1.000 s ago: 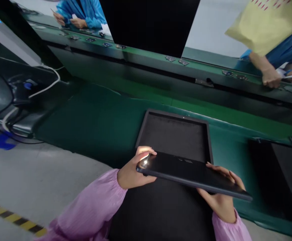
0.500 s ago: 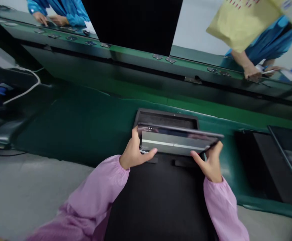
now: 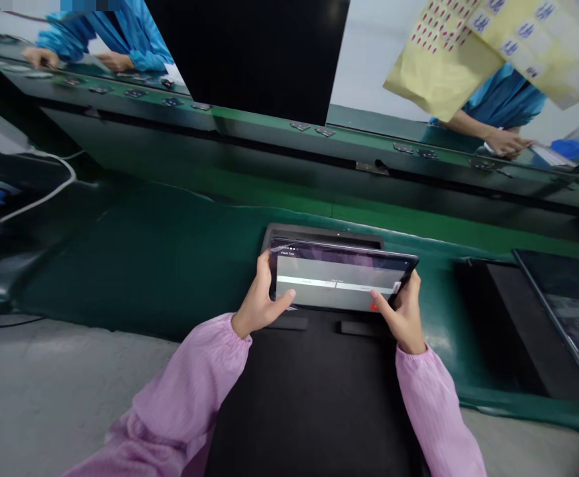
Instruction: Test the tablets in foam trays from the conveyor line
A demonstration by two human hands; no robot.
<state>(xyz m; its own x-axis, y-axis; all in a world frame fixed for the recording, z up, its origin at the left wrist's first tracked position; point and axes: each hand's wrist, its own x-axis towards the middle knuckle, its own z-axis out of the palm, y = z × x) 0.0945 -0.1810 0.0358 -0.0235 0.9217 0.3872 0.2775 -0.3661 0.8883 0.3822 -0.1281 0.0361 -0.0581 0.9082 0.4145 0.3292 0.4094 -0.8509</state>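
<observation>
Far L: white cable (image 3: 46, 189) runs over dark gear at the bench edge. Top L, a co-worker in blue sleeves (image 3: 130, 40) has hands on the far rail (image 3: 250, 122), w/ small dark parts (image 3: 173, 102) in a row along it. Big black panel (image 3: 250, 53) stands behind the rail, centre. Green mat (image 3: 170, 252) spreads in front.

Centre: L hand (image 3: 258, 306), pink sleeve, is closed on the tablet (image 3: 339, 281) at its L edge, thumb on the front, fingers behind. Tablet is held in the air, tilted toward the wearer, screen lit w/ a grey window & a small red mark low R. It sits just over a black tray (image 3: 319, 233) lying on the mat; only the tray's far rim shows. R hand (image 3: 405, 317) grips the tablet's lower R corner, thumb on the glass by the red mark. Below both hands: a black pad (image 3: 309, 397).

Top R: yellow label sheet (image 3: 448, 73) hangs above another co-worker's hand (image 3: 505, 140) on the rail. Far R: 2nd tablet (image 3: 565, 311), screen dark, lies tilted, well apart from the held one.
</observation>
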